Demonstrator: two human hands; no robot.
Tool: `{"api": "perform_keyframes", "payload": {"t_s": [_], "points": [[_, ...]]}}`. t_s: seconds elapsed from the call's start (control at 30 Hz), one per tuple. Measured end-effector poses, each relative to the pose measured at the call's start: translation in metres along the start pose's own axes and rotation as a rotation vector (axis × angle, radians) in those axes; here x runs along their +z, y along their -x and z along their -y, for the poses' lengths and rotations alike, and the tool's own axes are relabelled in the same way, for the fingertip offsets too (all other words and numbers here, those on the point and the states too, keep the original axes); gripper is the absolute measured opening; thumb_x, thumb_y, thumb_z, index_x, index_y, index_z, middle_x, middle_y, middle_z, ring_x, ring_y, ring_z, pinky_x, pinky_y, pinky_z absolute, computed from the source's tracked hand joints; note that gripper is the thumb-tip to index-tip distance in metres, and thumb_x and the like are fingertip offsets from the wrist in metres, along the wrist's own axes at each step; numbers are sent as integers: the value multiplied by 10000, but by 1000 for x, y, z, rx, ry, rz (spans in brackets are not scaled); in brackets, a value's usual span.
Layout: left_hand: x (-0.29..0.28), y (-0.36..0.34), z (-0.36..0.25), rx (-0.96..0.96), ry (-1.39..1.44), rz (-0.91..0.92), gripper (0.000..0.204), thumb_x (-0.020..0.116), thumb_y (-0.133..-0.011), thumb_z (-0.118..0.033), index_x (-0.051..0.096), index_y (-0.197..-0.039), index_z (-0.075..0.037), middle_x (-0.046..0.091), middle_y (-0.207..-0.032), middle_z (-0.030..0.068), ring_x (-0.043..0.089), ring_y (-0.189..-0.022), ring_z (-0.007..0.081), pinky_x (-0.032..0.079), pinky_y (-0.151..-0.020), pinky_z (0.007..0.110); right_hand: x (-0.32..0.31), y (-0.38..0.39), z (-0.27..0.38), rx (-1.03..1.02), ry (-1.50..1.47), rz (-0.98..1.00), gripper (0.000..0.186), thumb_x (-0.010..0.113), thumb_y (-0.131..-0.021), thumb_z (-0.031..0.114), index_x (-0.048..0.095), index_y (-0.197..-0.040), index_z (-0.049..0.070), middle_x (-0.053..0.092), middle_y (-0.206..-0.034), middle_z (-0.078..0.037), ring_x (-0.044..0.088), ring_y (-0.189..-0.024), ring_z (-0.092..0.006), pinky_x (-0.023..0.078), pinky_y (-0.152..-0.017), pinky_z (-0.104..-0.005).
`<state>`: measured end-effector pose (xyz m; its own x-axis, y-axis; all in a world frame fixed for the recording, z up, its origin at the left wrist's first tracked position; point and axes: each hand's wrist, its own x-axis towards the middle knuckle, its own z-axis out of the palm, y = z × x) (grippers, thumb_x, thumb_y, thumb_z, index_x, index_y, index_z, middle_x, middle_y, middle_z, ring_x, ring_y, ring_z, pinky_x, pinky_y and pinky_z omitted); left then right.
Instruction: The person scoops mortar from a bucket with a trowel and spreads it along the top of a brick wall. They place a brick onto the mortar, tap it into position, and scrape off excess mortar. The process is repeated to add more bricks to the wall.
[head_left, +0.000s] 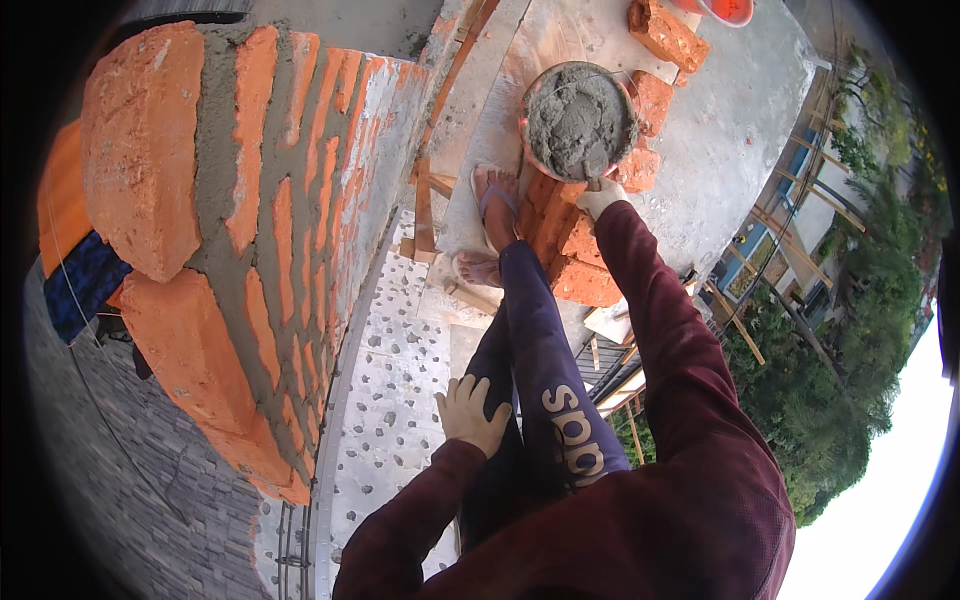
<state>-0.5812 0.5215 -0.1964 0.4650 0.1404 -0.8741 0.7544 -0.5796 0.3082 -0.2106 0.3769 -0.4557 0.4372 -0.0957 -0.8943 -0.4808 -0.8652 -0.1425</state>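
My right hand [602, 198], in a pale glove, is closed at the near rim of a round bucket [524, 132]. It grips what looks like a trowel, whose grey blade [596, 162] rests in the wet mortar [572, 112]; the handle is hidden in my fist. The bucket stands by a stack of orange bricks [578, 258]. My left hand [472, 414], also gloved, lies with fingers spread against my thigh and holds nothing. To the left rises a brick wall [258, 130] with grey mortar joints, two large bricks [142, 150] [205, 365] at its near end.
More bricks [668, 38] lie beyond the bucket, near a red container [728, 10]. My sandalled feet stand on boards beside a concrete slab [715, 150]. Below the left edge is a grey tiled surface [190, 420]. Wooden poles and trees [840, 370] show at right.
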Motion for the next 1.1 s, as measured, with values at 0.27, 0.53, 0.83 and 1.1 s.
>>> {"api": "perform_keyframes", "payload": {"t_s": [0.27,0.53,0.83,1.1], "points": [[-5,-6,0,13,-16,30,635,742,-870,-412,592,-1387,-76,514,-1446,176,384,-1419,447,262,-1168,668,33,7,54,0,-1082,282,143,642,-889,45,526,-912,127,530,-696,-5,498,-465,-159,438,-412,-376],[-6,-2,1,80,-57,-15,617,731,-891,-387,578,-1394,-64,520,-1442,183,389,-1408,445,259,-1168,671,99,33,45,-83,-1180,-62,194,675,-844,18,532,-973,41,543,-642,-86,517,-391,-200,464,-343,-394],[-212,112,-29,358,820,512,470,654,-971,-292,647,-1357,-22,658,-1346,192,609,-1270,339,439,-1122,416,-31,213,13,-209,-567,40,233,663,-839,56,540,-1034,22,505,-594,-60,489,-370,-172,460,-361,-327],[-500,46,75,598,1107,-569,985,139,-1012,-767,254,-1620,-1,251,-1661,268,223,-1562,376,169,-1272,519,-193,396,164,-549,293,356,179,677,-817,66,588,-969,30,539,-643,-44,535,-443,-136,460,-407,-323]]}}
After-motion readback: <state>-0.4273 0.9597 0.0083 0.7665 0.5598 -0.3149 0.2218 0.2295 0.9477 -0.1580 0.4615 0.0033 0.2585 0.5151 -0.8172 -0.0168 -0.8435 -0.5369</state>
